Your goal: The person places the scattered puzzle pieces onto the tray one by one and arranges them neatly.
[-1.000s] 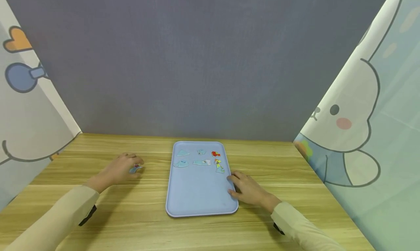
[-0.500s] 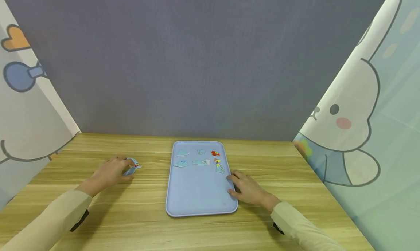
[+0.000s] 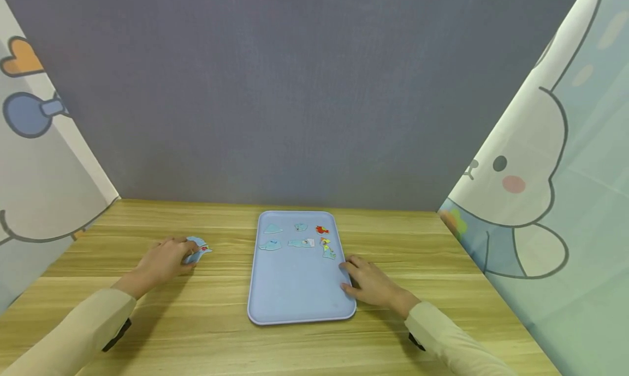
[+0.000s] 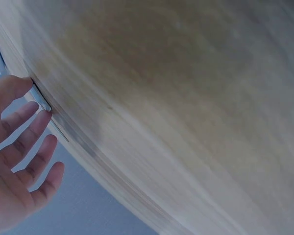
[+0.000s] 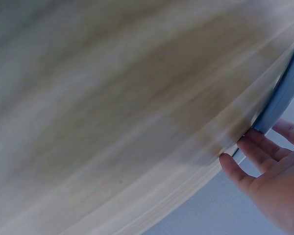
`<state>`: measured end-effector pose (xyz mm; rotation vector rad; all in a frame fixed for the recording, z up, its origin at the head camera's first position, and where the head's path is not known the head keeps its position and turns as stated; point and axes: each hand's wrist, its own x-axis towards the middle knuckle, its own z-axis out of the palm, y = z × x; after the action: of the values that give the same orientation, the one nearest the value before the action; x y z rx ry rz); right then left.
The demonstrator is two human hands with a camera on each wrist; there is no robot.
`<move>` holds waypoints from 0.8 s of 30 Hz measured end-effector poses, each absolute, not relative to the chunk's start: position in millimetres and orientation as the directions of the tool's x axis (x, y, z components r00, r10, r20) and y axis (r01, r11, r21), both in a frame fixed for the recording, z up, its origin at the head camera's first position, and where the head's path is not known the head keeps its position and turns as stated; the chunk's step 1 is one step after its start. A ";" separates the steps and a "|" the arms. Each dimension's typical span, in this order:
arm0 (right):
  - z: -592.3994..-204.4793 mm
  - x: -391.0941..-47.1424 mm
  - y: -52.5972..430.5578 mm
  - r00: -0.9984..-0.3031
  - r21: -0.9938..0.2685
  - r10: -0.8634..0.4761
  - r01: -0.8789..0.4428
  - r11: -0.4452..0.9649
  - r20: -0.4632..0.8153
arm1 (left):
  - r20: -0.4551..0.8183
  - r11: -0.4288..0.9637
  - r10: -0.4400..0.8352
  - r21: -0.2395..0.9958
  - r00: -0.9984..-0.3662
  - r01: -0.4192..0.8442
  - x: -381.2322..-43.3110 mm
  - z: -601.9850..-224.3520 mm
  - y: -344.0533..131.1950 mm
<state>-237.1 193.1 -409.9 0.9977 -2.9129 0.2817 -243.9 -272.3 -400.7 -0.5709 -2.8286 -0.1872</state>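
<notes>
At the left of the table, my left hand pinches a light blue puzzle piece between thumb and fingertips. Close by it, a second light blue patch and a small red part show past the fingers. The left wrist view shows the held piece edge-on, close to the wood. My right hand rests with relaxed fingers on the right rim of a pale blue tray. Its fingertips lie right at the rim in the right wrist view.
Several puzzle pieces lie in two rows in the tray's far half, among them a red one and a yellow-and-blue one. A grey panel closes off the wooden table behind. Cartoon-printed cloths hang at the sides.
My left hand has shifted left and slightly down, uncovering more of the light blue and red pieces by its fingertips. My right hand and the tray stay in place.
</notes>
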 end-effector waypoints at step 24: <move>-409.6 -236.2 192.3 -0.788 -0.160 -0.606 -0.616 0.772 0.110 | 0.265 0.908 0.348 0.144 -0.899 0.394 -246.9 -401.5 -273.4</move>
<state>-236.2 192.3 -409.6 1.0032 -2.9074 0.2908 -246.9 -273.4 -401.5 -0.5603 -2.8371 -0.2849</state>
